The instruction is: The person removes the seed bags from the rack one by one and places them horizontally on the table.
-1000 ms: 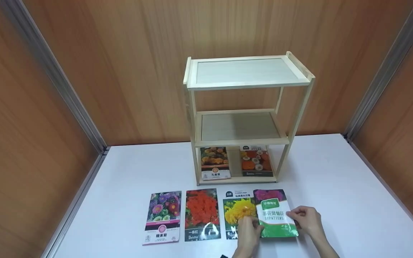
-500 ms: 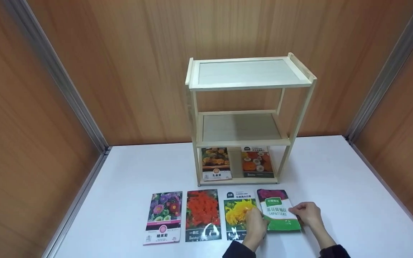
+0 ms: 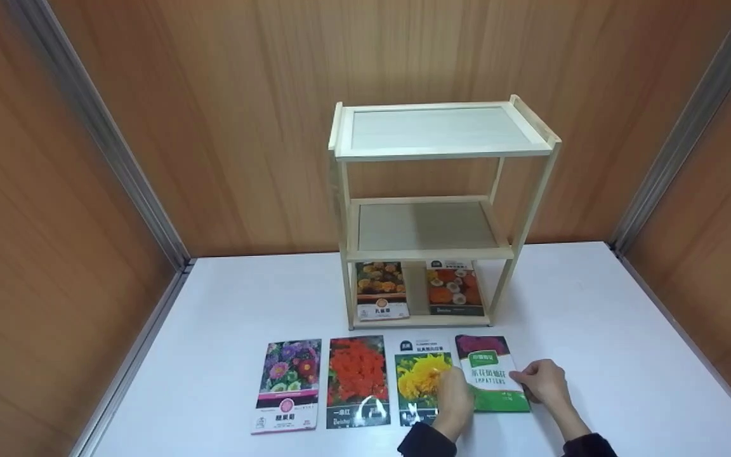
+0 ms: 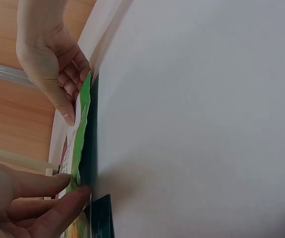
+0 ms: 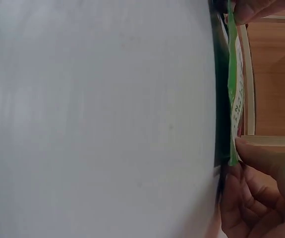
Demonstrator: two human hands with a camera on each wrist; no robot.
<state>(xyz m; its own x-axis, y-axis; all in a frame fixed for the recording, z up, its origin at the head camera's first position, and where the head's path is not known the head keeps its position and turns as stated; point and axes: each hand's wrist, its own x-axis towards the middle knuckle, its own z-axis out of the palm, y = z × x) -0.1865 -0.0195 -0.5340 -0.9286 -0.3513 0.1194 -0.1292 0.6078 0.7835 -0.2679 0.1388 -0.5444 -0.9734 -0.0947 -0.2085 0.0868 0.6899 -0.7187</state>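
Observation:
Between my hands is a green-and-white seed packet (image 3: pixel 492 371) with magenta flowers at its top. My left hand (image 3: pixel 455 397) pinches its left edge, thumb and finger on either side, as the left wrist view shows. The right hand (image 3: pixel 544 384) pinches the opposite edge. In the right wrist view the packet's green lower border (image 5: pixel 233 74) stands slightly above the table, with a dark strip under it. Just left lies a yellow-flower seed packet (image 3: pixel 413 381), partly covered by my left hand. Further left are a red-flower packet (image 3: pixel 358 374) and a mixed-flower packet (image 3: pixel 289 381).
A three-tier wooden rack (image 3: pixel 429 252) stands behind the row on the white table (image 3: pixel 213 317). Its bottom tier holds an orange-flower packet (image 3: pixel 381 289) at left and an orange-and-white-flower packet (image 3: pixel 455 289) at right. Wooden panels (image 3: pixel 264 127) enclose the table.
The green-and-white packet has shifted slightly right, off the edge of the yellow-flower packet. My left hand has moved right with it. Both hands keep their grip.

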